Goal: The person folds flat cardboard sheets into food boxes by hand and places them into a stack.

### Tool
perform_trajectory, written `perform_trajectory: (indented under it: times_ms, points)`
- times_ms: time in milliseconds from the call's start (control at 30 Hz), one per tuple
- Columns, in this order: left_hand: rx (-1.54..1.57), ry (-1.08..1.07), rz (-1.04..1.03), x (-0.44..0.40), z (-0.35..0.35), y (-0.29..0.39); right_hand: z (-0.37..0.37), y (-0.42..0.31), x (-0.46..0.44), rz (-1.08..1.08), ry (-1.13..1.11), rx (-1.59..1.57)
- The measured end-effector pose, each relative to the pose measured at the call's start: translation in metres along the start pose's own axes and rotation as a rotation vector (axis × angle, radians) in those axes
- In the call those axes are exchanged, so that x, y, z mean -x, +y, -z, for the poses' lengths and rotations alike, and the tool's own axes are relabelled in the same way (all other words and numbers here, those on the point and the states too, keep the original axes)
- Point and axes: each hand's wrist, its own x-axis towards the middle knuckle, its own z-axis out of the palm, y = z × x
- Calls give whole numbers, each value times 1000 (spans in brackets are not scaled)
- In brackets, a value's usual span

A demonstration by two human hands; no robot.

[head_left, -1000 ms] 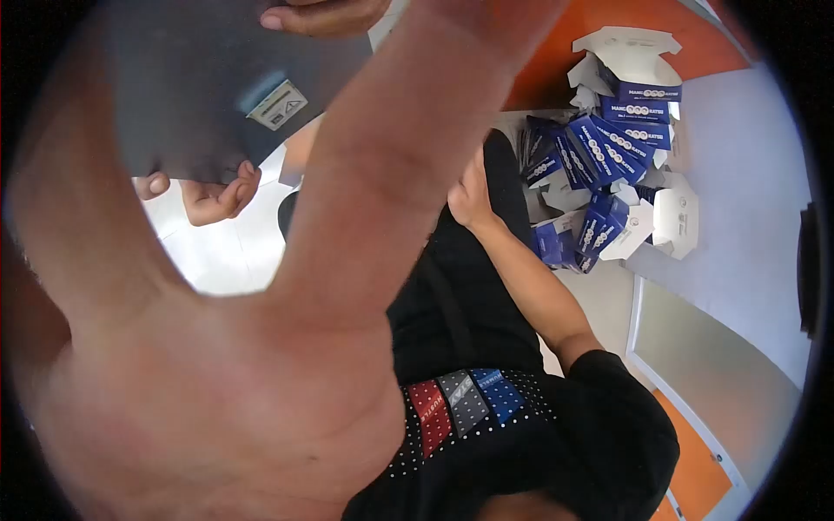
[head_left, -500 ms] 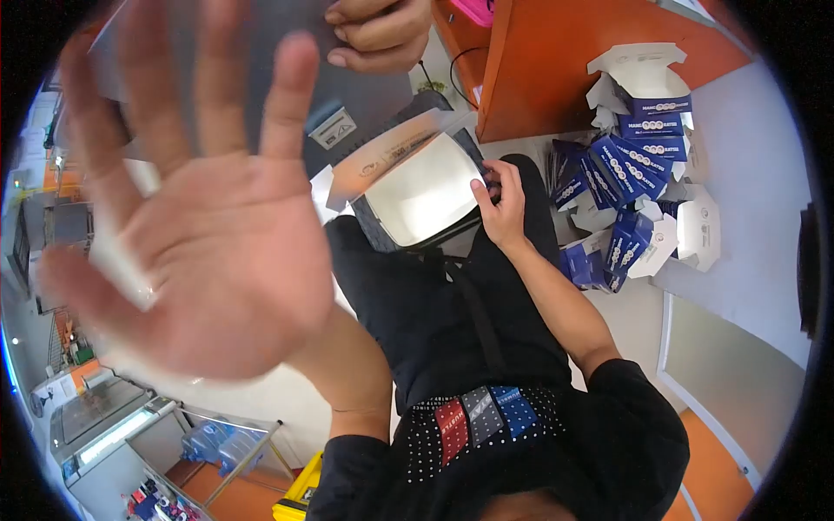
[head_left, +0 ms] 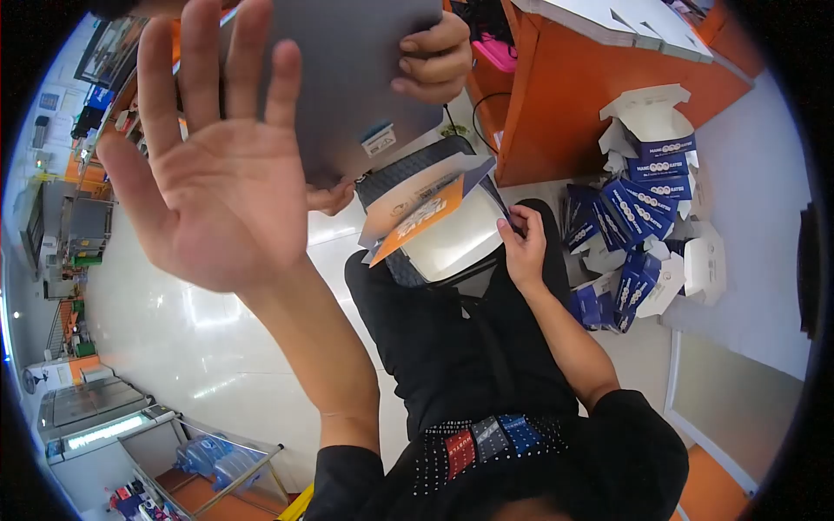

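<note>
Floor [head_left: 217,347], pale and shiny, ran under everything. Orange counter [head_left: 573,113] stood at upper right, white sheets [head_left: 599,22] on top. Metal rack [head_left: 261,473] at lower left, blue water jugs [head_left: 217,460] in it. Wearer was seated, black trousers [head_left: 434,347], black T-shirt [head_left: 608,469] with red, grey and blue blocks on the chest. Pile of blue boxes [head_left: 638,208] lay beside the counter, right of the right knee, several with white lids up. Grey panel [head_left: 347,78] was at top centre. Dark pad [head_left: 382,182] showed behind and beside the white-lined box [head_left: 456,239], which sat between the knees, lid tilted up with orange print on it. Left hand [head_left: 230,191] was up, palm to camera, all fingers and thumb spread, overlapping the panel's left part in view. Right hand [head_left: 526,247] was at the box's right edge, thumb and curled fingers pinching the side wall. Another person's hand [head_left: 439,59] gripped the panel's right edge, fingers bent over its face; second hand [head_left: 330,200], partly hidden, was at the lower edge. Label [head_left: 379,141] was on the panel near its bottom.
</note>
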Motion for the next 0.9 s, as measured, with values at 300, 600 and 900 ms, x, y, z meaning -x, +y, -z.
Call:
perform_trajectory:
  times_ms: [300,600,900]
  points:
    - [-294,284,-100,4,18,6,2,7,0,-19,-30,40]
    - [-849,703,384,167,23,-106,8,-18,-8,-70,-39,107]
    - [-1609,722,153,238,55,-134,0,-19,-5,-130,-157,188]
